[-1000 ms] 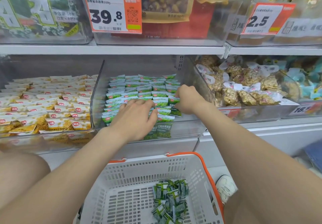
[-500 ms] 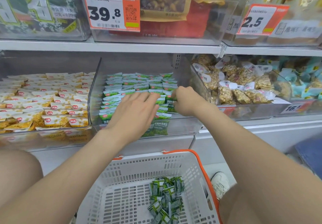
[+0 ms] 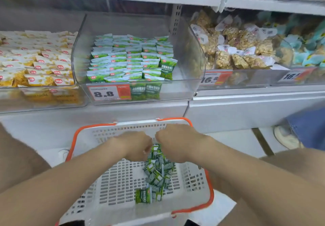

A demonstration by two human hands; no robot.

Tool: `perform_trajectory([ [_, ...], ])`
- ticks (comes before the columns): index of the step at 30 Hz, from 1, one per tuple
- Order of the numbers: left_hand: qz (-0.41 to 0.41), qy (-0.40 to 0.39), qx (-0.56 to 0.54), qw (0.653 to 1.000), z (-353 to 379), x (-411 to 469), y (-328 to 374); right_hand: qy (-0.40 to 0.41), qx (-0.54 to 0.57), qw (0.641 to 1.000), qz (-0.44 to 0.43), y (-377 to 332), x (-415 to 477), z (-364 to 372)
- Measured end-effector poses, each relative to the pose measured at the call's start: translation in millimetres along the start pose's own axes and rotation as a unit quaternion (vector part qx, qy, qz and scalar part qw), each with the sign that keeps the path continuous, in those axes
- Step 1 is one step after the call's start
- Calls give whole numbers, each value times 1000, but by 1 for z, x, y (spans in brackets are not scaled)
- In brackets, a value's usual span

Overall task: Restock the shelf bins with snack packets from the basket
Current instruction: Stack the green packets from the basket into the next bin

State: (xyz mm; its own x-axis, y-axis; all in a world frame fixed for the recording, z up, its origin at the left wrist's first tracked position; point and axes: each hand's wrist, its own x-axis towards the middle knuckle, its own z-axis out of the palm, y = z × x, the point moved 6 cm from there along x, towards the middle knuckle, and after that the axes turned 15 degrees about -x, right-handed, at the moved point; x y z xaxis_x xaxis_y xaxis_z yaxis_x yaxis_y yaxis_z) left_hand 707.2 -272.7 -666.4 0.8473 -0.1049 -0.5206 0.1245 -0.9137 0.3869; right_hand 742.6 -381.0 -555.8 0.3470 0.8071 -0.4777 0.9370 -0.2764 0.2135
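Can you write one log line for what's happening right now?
left hand, right hand: in basket at packets | grip: unclear | bin: partly filled

Bright, even store light — soft motion blur, edges bowed.

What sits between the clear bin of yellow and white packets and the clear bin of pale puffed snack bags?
The head view shows a clear plastic bin of green snack packets there, fronted by an orange-and-white 8.8 price tag.
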Motion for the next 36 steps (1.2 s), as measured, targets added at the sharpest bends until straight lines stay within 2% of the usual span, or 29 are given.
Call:
perform_trajectory([
  [4,-55,-122,-40,990,94,28,-23,-100,-24,993,-65,-26,11,52],
  [9,-117,-221,-54,967,192,39,-47,-103,-30,988,-109,-38,26,67],
  [14,-167,-187,-134,959,249,46,-47,-95,-34,988,-114,-39,36,71],
  [22,-202,-161,-49,965,262,43,-52,-112,-45,985,-120,-41,37,71],
  [25,-213,-94,-184,955,247,45,-57,-120,-50,984,-120,-41,37,69],
  [29,-195,8,-422,886,186,45,-58,-97,-48,989,-101,-29,35,53],
  [32,-133,68,-589,795,122,33,-39,-59,-49,996,-42,1,28,37],
  [34,-75,103,-648,751,81,20,-22,-26,-5,1000,3,30,23,28],
  [36,-19,136,-671,729,44,4,-6,-16,90,995,29,53,18,20],
])
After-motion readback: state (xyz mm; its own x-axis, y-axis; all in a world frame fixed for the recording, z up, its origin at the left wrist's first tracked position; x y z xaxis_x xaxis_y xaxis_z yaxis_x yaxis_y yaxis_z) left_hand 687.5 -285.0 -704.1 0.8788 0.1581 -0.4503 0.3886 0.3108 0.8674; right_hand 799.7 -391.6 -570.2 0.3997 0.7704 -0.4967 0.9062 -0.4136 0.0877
